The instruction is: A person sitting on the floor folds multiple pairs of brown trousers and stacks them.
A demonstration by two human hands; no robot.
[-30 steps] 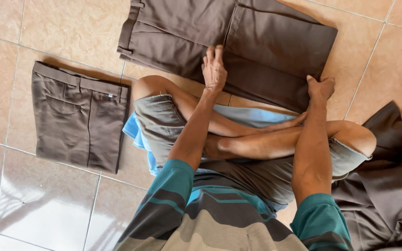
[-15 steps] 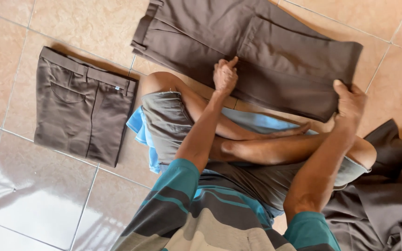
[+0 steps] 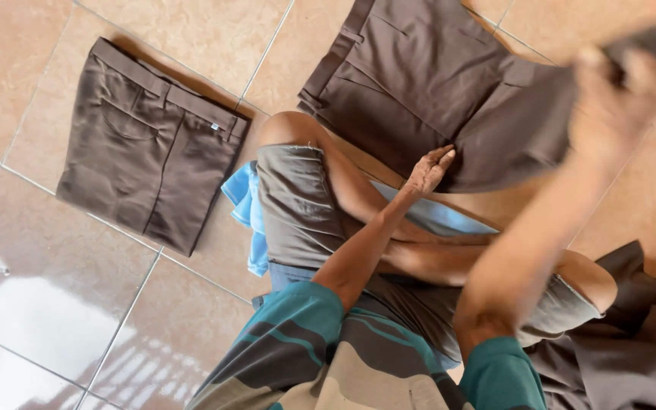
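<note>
The right hand (image 3: 616, 95) is lifting the trousers' (image 3: 427, 83) edge in a closed grip; the open left hand (image 3: 428, 168) is pinning them, best kept flat.

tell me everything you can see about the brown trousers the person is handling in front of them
The brown trousers lie on the tan tiled floor ahead of the person's crossed legs, of plain woven-looking cloth, with a waistband and belt loops on the left edge. The left hand rests flat on the near edge. The right hand, blurred, grips the right end and lifts it off the floor. The rest lies mostly flat.
</note>
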